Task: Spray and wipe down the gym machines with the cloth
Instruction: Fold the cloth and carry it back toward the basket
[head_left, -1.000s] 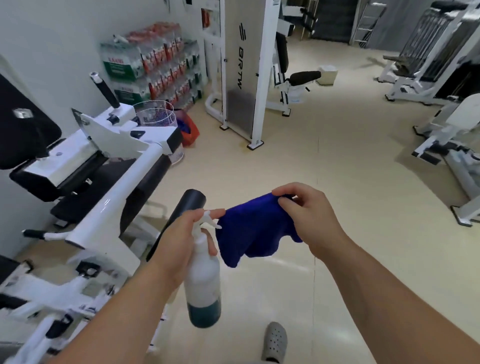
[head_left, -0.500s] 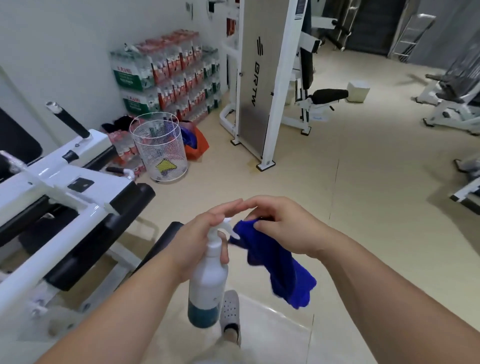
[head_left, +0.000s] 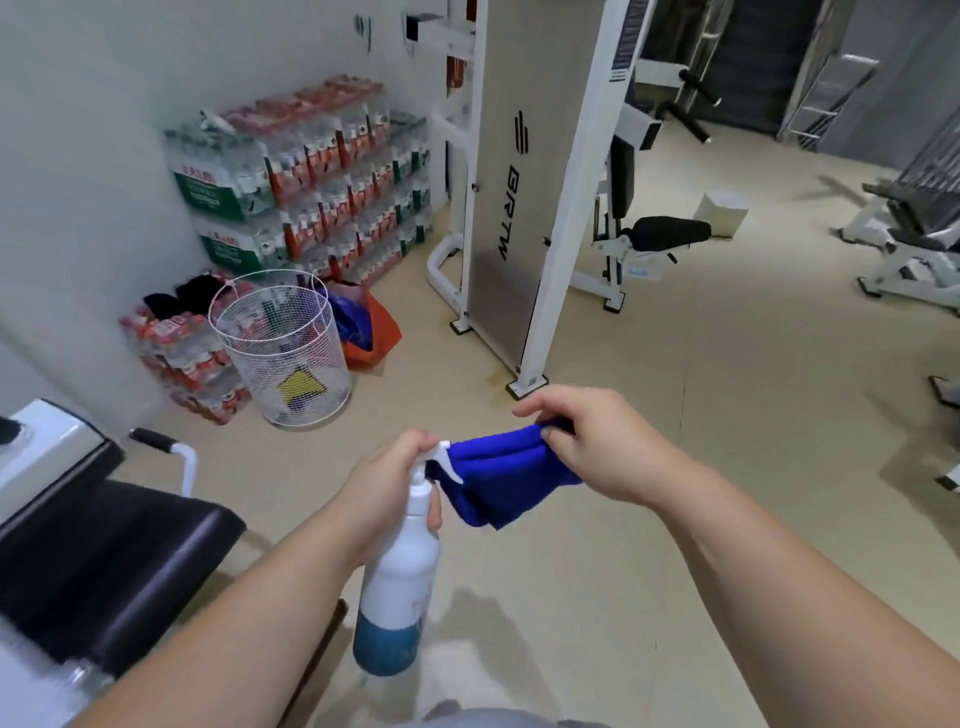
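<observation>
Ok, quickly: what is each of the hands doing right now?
Left hand: grips the spray bottle at its neck.
Right hand: pinches the blue cloth.

Two hands (head_left: 382, 493) (head_left: 597, 447), one spray bottle (head_left: 400, 587), one blue cloth (head_left: 498, 478), one wire basket (head_left: 244, 338), one orange bag (head_left: 376, 340)
</observation>
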